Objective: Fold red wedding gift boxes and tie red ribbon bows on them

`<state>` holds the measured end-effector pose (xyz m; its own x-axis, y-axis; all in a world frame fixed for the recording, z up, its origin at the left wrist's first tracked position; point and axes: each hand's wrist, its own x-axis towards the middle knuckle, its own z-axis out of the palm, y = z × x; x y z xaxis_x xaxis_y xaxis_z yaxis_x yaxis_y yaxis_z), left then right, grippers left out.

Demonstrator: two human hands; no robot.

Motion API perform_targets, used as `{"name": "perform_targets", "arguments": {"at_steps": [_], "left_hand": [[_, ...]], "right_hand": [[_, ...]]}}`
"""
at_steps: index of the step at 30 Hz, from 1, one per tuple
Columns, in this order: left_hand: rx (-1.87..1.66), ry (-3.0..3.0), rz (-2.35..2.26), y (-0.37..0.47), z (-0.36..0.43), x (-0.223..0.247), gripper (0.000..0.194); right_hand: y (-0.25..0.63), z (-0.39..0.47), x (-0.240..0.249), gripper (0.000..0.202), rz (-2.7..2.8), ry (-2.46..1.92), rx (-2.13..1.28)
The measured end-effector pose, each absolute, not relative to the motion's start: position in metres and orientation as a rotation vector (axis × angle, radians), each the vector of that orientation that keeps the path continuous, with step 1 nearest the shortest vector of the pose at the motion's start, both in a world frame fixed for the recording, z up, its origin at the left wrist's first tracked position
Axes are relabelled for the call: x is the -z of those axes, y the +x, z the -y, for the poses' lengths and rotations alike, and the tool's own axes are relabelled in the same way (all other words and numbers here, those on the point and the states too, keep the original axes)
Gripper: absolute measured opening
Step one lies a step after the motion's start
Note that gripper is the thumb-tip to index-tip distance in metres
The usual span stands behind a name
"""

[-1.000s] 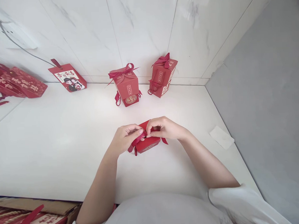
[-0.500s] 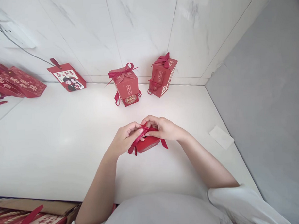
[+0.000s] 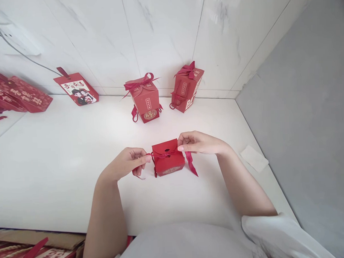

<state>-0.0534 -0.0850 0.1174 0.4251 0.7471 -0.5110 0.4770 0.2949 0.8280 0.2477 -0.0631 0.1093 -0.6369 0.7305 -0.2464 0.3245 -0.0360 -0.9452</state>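
In front of me a small red gift box (image 3: 169, 163) rests on the white table, its top flaps folded together. A dark red ribbon (image 3: 165, 155) crosses the top with a knot near the middle. My left hand (image 3: 131, 161) pinches one end of the ribbon to the left of the box, its tail dangling below the fingers. On the other side, my right hand (image 3: 199, 142) has thumb and fingers closed on the other end by the box's top right corner. The rest of that end hangs down beside the box.
Two red boxes with bows, one left (image 3: 145, 101) and one right (image 3: 186, 87), stand near the tiled wall. A red tag-shaped box (image 3: 77, 89) and more red boxes (image 3: 29, 94) are farther left. White paper (image 3: 254, 158) lies right; a carton (image 3: 40, 239) sits lower left.
My hands have moved apart from the middle of the box top, the left one leftward and the right one rightward. The ribbon is drawn into a small knot, and the box top is now uncovered.
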Motion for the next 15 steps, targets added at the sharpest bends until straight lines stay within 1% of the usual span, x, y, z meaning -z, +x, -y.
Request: {"name": "perform_targets", "arguments": {"at_steps": [3,7,12,15], "left_hand": [[-0.234,1.359,-1.159,-0.05,0.085,-0.118,0.038],[-0.3,1.362,-1.119,-0.04,0.085,-0.119,0.037],[-0.265,1.363,-1.107,-0.038,0.084,-0.118,0.033],[-0.241,1.39,-1.079,-0.042,0.083,-0.116,0.029]], "right_hand": [[0.249,0.062,-0.113,0.042,1.993,-1.199,-1.717],[0.249,0.064,-0.12,0.049,2.096,-1.271,-1.698],[0.25,0.067,-0.117,0.045,2.178,-1.313,-1.713],[0.253,0.066,-0.113,0.035,2.125,-1.144,-1.759]]}}
